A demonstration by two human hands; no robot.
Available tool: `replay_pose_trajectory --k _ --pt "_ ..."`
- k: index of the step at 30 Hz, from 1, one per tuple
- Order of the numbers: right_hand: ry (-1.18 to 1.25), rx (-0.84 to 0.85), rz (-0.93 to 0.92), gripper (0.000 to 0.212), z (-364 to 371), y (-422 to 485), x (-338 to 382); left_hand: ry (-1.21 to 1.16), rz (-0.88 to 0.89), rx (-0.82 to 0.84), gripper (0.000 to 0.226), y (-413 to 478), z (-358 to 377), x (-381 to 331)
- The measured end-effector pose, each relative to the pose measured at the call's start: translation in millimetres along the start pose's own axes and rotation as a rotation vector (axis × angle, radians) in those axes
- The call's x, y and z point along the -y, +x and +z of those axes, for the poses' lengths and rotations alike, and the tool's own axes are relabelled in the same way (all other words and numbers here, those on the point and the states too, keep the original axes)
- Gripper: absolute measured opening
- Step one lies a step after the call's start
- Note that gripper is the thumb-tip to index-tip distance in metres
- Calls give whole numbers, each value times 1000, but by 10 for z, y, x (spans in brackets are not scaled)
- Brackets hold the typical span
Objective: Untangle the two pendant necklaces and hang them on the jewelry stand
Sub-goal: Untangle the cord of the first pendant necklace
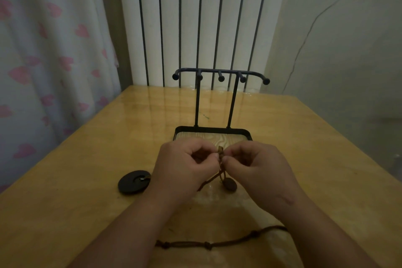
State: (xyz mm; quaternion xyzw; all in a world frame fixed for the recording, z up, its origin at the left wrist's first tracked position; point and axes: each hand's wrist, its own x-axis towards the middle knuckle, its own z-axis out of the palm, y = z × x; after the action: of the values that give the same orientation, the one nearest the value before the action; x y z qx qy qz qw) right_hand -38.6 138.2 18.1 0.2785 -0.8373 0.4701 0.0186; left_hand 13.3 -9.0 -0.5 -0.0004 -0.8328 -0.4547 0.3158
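Left hand (pixel 185 166), right hand (pixel 260 168) pinch knotted cord (pixel 220 151).

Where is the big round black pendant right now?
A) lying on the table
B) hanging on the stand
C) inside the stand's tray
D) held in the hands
A: the round black pendant lies flat on the table, left of the left hand, which with the right hand pinches the brown cord; the stand has bare pegs.
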Motion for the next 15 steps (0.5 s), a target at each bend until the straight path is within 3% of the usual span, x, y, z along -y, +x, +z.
replay_pose_trajectory --k 15 --pt "-33 23 -106 10 -43 5 -84 -207 -244 129 16 25 -1 -54"
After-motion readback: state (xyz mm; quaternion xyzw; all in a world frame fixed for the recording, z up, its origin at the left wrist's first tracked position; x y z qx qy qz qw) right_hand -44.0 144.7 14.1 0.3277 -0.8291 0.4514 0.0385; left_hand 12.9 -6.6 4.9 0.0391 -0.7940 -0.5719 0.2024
